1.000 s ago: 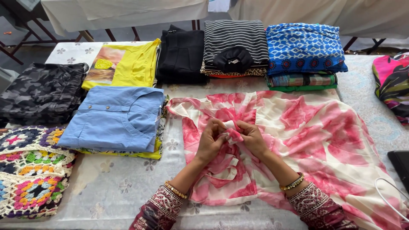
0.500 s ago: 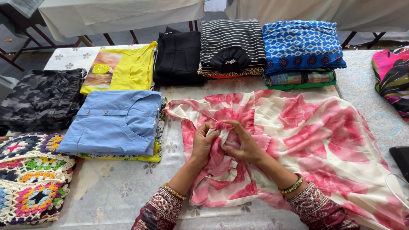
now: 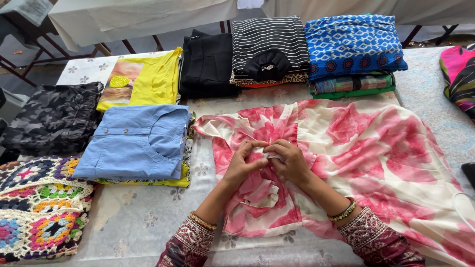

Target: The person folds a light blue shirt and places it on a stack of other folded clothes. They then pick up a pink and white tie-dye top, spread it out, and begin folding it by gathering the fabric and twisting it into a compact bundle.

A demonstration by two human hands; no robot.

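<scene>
Fingers of both hands pinch a small fold at the middle of the pink-and-white floral garment [image 3: 376, 148]

Left hand [image 3: 241, 165] and right hand [image 3: 289, 162] grip it together; the garment lies spread and unfolded on the table [image 3: 148, 222], while the blue shirt [image 3: 136, 148] and stacks behind sit neatly folded already

Pinched between the fingertips [image 3: 258, 146] of left hand [image 3: 242, 164] and right hand [image 3: 293, 162]: small white tag [image 3: 271, 155]. Well beyond the fingers, tiny pale label [image 3: 268, 66] on a black collar. Far up-left of them, white printed sheet [image 3: 30, 8], tilted.
</scene>
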